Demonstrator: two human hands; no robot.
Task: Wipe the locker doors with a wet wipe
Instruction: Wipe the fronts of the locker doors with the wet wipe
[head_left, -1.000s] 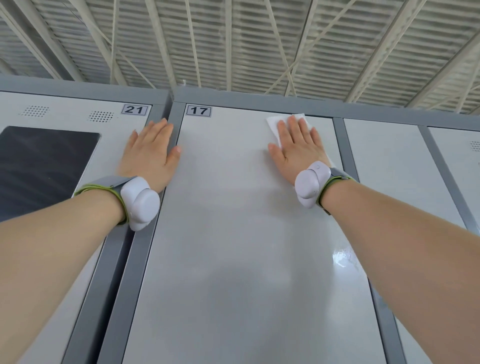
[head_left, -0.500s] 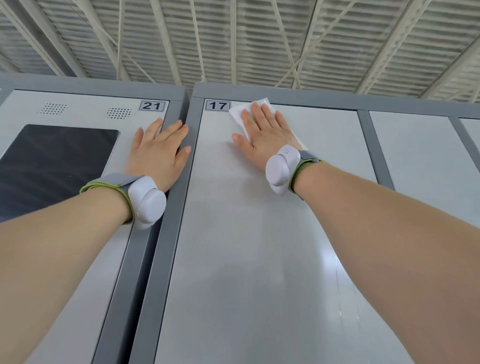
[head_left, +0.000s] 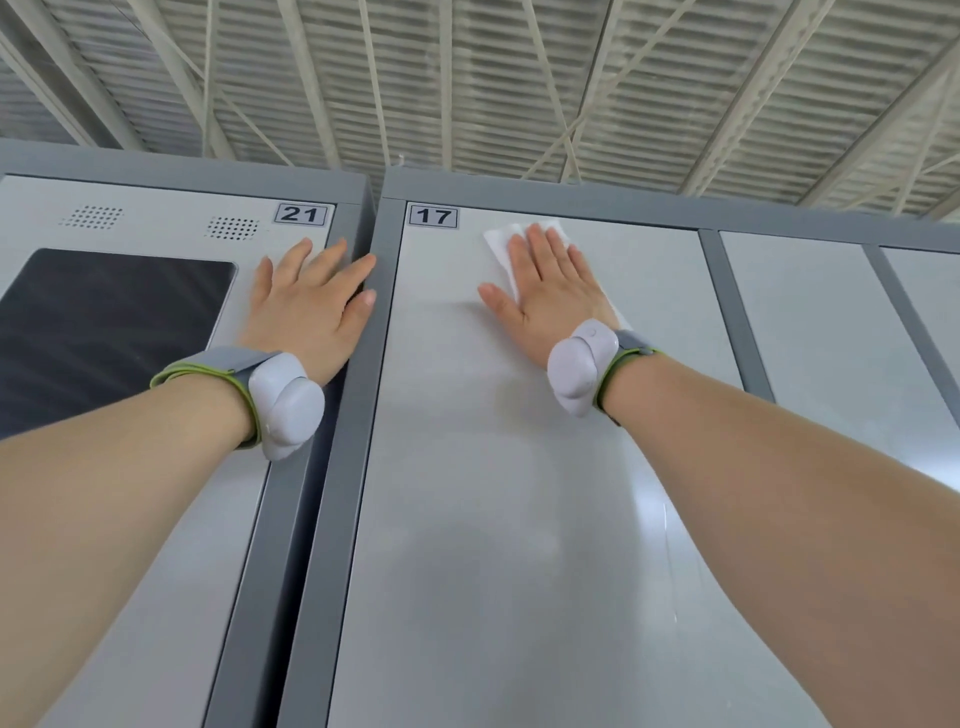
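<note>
A pale grey locker door numbered 17 fills the middle of the view. My right hand lies flat with straight fingers near the door's top, pressing a white wet wipe against it; most of the wipe is hidden under the palm. My left hand rests flat and open on the panel numbered 21, its thumb at the dark grey frame between the two units.
A dark screen and two speaker grilles sit on the left panel. More grey locker doors continue to the right. A ribbed metal ceiling with beams is overhead.
My right hand slid the wipe left along the top of door 17, then back a little to the right. My left hand stayed flat on panel 21.
</note>
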